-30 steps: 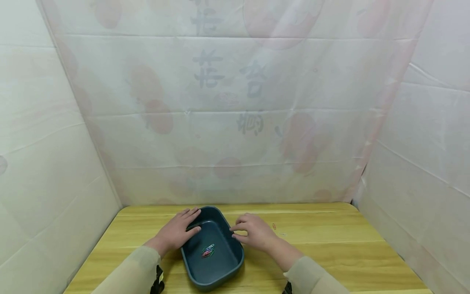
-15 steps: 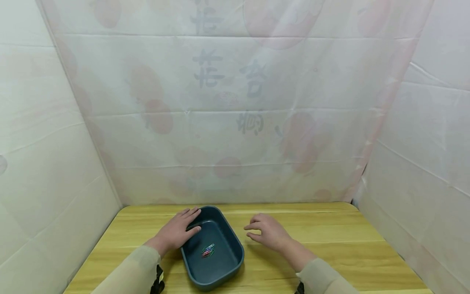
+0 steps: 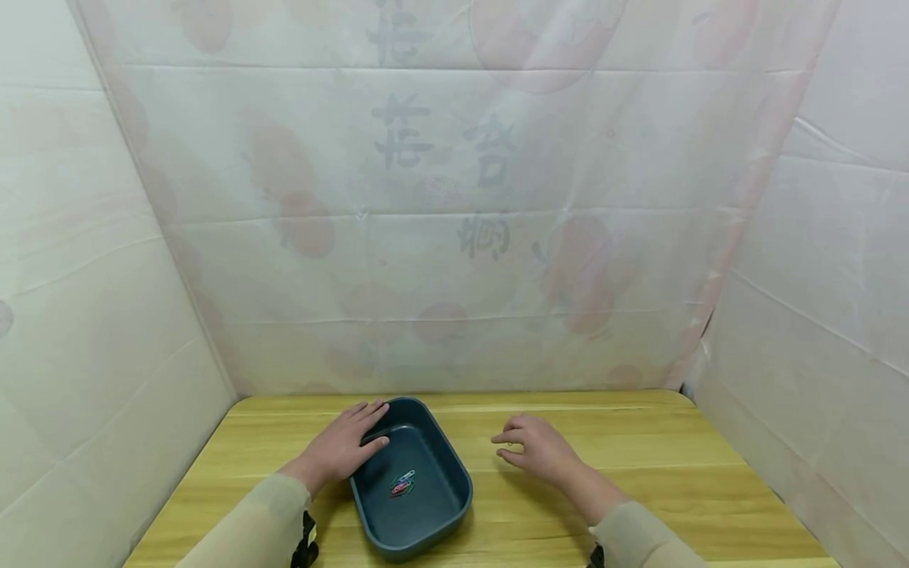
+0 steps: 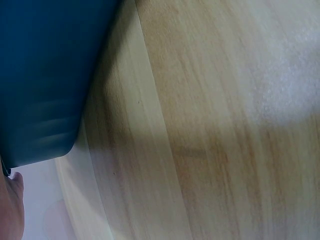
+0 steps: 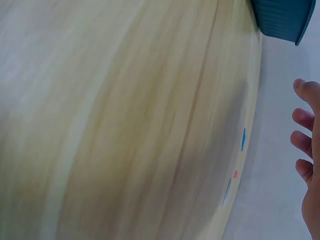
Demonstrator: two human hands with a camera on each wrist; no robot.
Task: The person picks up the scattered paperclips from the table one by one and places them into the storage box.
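From the head view the left hand point(image 3: 339, 451) rests with spread fingers on the blue tray point(image 3: 454, 505) holding paper clips point(image 3: 402, 483), the right hand point(image 3: 541, 451) hovers loosely curled over the tabletop point(image 3: 675, 473), where the right-wrist view shows what seem loose clips point(image 5: 235, 175) left outside; the backdrop's writing is illegible.

Plenty of open table point(image 3: 639, 473) right of the blue bin point(image 3: 415, 513), only a few tiny clips point(image 5: 235, 175) there. Left of the bin, the left hand point(image 3: 344, 446) rests on its rim, with the walls close behind.
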